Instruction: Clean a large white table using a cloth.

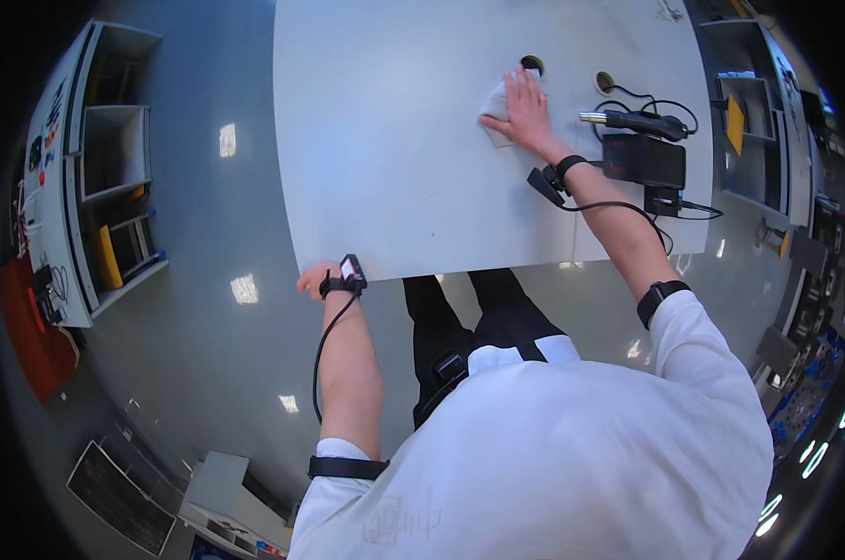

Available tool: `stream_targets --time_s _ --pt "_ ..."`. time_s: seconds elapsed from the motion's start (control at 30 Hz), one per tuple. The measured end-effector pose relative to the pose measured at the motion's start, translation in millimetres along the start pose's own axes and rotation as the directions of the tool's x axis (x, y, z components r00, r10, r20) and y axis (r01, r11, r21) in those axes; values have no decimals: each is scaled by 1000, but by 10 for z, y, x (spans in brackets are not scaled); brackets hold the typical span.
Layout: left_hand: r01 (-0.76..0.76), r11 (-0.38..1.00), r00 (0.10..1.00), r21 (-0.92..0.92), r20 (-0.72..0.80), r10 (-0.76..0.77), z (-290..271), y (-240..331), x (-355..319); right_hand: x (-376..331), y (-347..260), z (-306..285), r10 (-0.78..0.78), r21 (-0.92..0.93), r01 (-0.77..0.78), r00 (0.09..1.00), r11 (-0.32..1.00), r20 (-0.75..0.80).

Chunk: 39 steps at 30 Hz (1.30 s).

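Observation:
My right hand (pixel 523 112) lies flat, fingers spread, on a white cloth (pixel 493 99) pressed against the white table (pixel 394 149), just below a round cable hole (pixel 532 63) in the tabletop. My left hand (pixel 314 279) grips the table's near edge, its fingers curled under and mostly hidden. Both wrists carry black straps with small devices, and a cable runs down each forearm.
To the right of my right hand lie a black heat-gun-like tool (pixel 639 121), a black box (pixel 644 160) and coiled cables. Grey shelving (pixel 105 159) stands at the left and more shelves (pixel 754 121) at the right. The glossy floor surrounds the table.

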<state>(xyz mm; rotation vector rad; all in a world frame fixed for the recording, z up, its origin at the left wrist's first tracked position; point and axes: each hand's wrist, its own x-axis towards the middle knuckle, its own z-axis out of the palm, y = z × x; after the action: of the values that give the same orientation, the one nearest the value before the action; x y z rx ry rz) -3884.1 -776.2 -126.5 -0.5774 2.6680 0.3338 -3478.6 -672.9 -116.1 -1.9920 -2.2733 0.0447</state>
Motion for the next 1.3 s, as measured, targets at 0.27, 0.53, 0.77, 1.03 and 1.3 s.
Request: stream_targets --time_s 0.27,0.53,0.77,1.03,1.3 --pt "-41 995 999 90 1 41 -161 -45 396 -381 -1095 0 -22 132 25 999 991 -26" --pt "114 990 993 -86 52 -110 42 -58 482 -1547 -2213 -254 -123 257 106 991 961 54" --pt "215 954 975 -207 95 -199 61 -37 564 -1434 -1942 -114 -86 232 67 994 970 69" --pt "82 997 996 11 41 -82 73 -65 478 -167 -452 174 284 35 -283 946 959 -154" --pt "128 988 990 86 47 -133 6 28 289 -40 -710 303 203 -39 -214 961 976 -186"
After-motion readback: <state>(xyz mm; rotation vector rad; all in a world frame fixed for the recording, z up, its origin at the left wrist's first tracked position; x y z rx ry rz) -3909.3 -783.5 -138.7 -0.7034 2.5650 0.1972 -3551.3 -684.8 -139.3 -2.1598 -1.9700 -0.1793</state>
